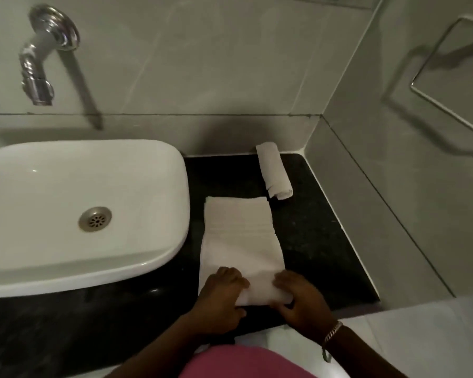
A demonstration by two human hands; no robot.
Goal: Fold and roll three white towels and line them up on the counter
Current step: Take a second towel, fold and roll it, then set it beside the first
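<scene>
A folded white towel [239, 236] lies lengthwise on the black counter [317, 236], right of the basin. Its near end is curled into a short roll at the counter's front edge. My left hand [220, 301] grips the left side of that roll, and my right hand [301, 298] grips the right side, fingers over the top. A finished rolled white towel [273, 174] lies at the back of the counter near the wall, a little apart from the flat towel's far corner. No third towel is visible.
A white basin [17, 257] with a metal drain fills the left of the counter. A chrome wall tap [38, 64] hangs above it. A wire towel holder [448, 85] is fixed to the right wall. Grey tiled walls close the back and right sides.
</scene>
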